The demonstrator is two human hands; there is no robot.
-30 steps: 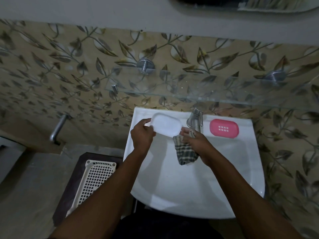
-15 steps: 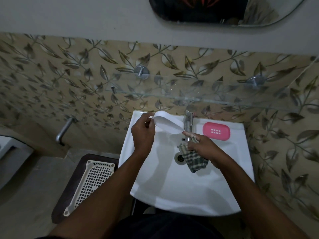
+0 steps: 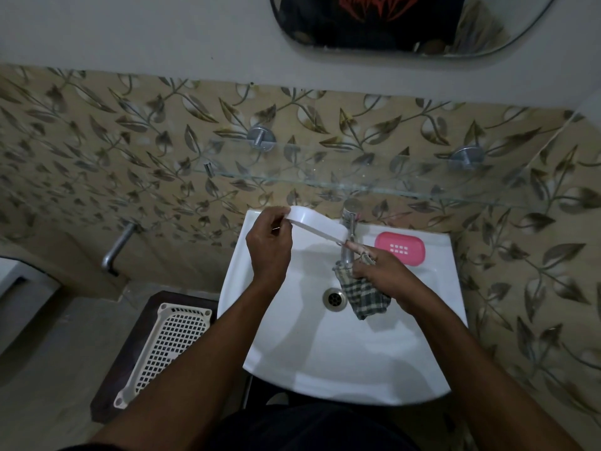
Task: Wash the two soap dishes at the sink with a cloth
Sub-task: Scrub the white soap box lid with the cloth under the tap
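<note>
My left hand [image 3: 268,247] grips the left end of a white soap dish [image 3: 317,224], held tilted above the back of the white sink [image 3: 341,353]. A pink soap dish [image 3: 400,249] lies on the sink's back right ledge. My right hand [image 3: 379,273] holds a dark checked cloth [image 3: 362,294] that hangs over the basin near the drain [image 3: 334,298]. Its index finger points up and touches the right end of the white dish beside the chrome tap [image 3: 349,222].
A glass shelf [image 3: 325,180] on two chrome pegs juts out over the tap. A mirror [image 3: 406,24] hangs above. Left of the sink, a white perforated basket [image 3: 166,346] sits on a dark stool, and a chrome pipe [image 3: 117,245] leaves the wall.
My left hand has tipped the white dish from flat to edge-on and raised it. My right hand with the cloth dropped lower over the basin, then its finger rose to the dish.
</note>
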